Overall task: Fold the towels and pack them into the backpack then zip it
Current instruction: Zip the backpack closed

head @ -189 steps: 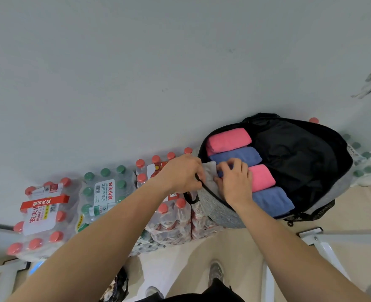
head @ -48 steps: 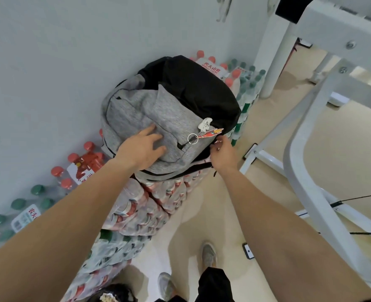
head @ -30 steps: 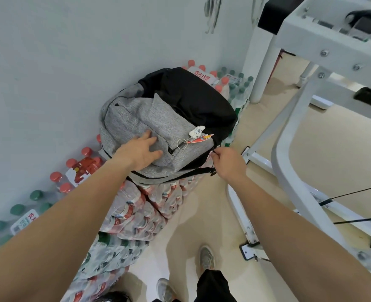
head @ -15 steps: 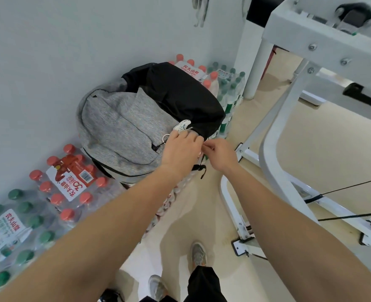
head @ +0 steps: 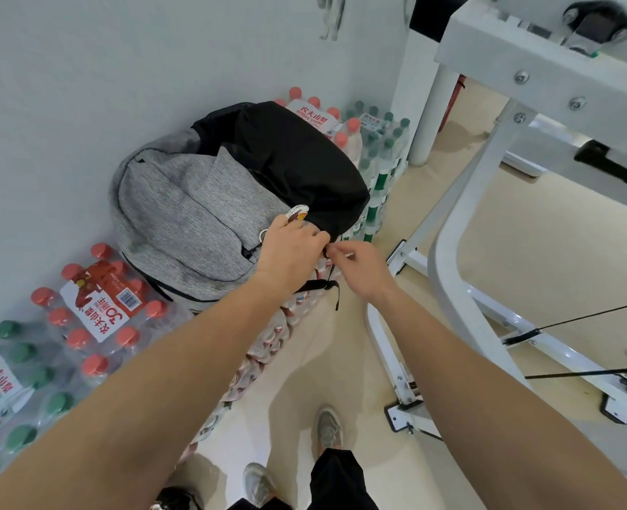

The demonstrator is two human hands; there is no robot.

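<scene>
In the head view the backpack (head: 194, 215) lies on stacked water-bottle packs (head: 98, 311) against the wall, at about eleven o'clock from the hands, looking closed, with no towels showing. The left hand (head: 293, 248) curls its fingers over the bag's five o'clock corner beside a charm (head: 297, 212), and the right hand (head: 359, 266), close at its three o'clock, pinches what seems to be the zip pull (head: 327, 252). I judge this the end of zipping: next, the left hand should brace the fabric while the right draws the pull to its stop.

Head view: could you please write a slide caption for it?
The left hand grips a grey-and-black fabric backpack on shrink-wrapped water-bottle packs while the right hand pinches its zip pull.
</scene>
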